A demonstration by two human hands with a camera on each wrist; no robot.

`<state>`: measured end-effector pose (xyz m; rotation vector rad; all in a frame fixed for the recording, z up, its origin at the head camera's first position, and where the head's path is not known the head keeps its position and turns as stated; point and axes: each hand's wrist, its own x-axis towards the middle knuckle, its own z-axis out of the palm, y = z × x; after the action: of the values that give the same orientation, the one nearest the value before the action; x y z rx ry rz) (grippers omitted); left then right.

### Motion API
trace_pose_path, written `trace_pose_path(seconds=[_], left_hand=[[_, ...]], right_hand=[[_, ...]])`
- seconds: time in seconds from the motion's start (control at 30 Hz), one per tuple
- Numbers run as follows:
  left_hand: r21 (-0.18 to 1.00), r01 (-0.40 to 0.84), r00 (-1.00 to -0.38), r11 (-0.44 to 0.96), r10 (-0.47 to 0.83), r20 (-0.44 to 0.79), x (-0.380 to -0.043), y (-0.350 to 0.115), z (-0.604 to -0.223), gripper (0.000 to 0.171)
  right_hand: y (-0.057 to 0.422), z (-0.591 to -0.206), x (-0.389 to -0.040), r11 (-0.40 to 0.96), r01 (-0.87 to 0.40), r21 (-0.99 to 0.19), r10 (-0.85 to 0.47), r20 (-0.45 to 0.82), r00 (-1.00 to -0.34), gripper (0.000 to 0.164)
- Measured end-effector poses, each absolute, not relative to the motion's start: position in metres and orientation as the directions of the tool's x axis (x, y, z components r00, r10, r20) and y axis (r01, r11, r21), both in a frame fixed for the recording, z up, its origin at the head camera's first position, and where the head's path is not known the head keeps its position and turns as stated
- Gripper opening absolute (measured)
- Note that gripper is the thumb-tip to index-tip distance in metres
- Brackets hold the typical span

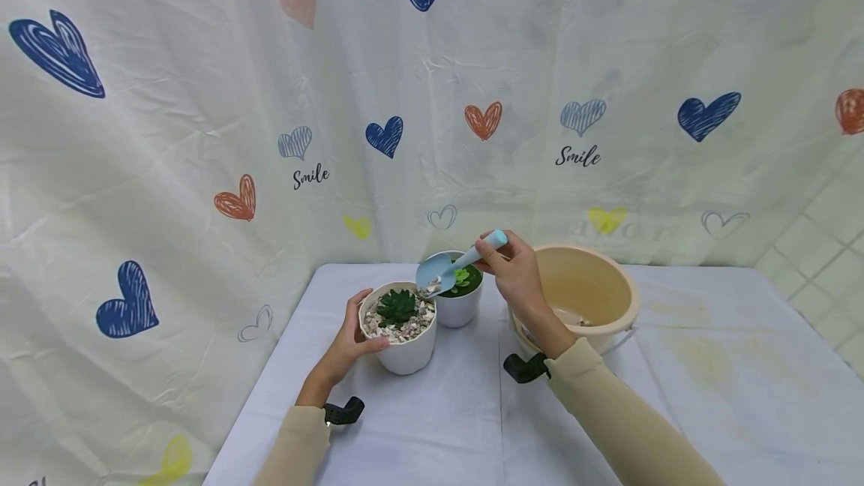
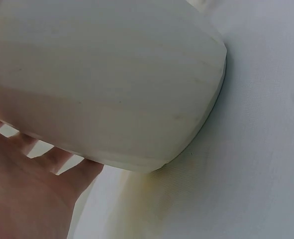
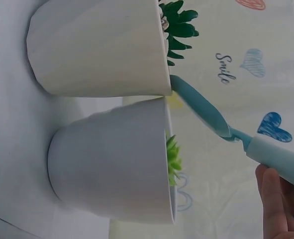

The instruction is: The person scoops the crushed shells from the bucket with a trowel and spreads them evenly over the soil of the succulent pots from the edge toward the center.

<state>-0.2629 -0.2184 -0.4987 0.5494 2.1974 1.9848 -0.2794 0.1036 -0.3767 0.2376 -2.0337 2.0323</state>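
Note:
A white pot (image 1: 405,355) stands at the table's left, holding pebbles (image 1: 409,330) around a dark green succulent (image 1: 397,307). My left hand (image 1: 352,336) grips this pot, its thumb at the front rim and fingers along the left side; in the left wrist view the fingers (image 2: 62,164) lie against the pot wall (image 2: 112,89). With my right hand (image 1: 516,276) I hold a light blue shovel (image 1: 472,255) by its handle. Its scoop carries some pebbles and tilts down at the first pot's right rim. Behind it is a second white pot (image 1: 461,311) with a bright green succulent (image 3: 173,158).
A beige bucket (image 1: 624,295) with a wire handle stands right of the pots, behind my right forearm; a few bits lie at its bottom. White cloth (image 1: 445,426) covers the table. A curtain (image 1: 506,36) printed with hearts hangs behind.

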Motion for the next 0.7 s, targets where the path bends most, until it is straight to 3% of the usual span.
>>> trace_pose_path(seconds=[0.23, 0.7], left_hand=[[0.974, 0.197, -0.928, 0.11, 0.341, 0.149, -0.264, -0.223, -0.5, 0.097], [0.981, 0.193, -0.913, 0.037, 0.372, 0.166, -0.27, -0.231, -0.505, 0.085]], right_hand=[[0.1, -0.375, -0.277, 0.005, -0.33, -0.944, 0.042, 0.33, -0.943, 0.031], [0.099, -0.375, -0.276, 0.027, -0.337, -0.941, 0.052, 0.338, -0.94, 0.032]])
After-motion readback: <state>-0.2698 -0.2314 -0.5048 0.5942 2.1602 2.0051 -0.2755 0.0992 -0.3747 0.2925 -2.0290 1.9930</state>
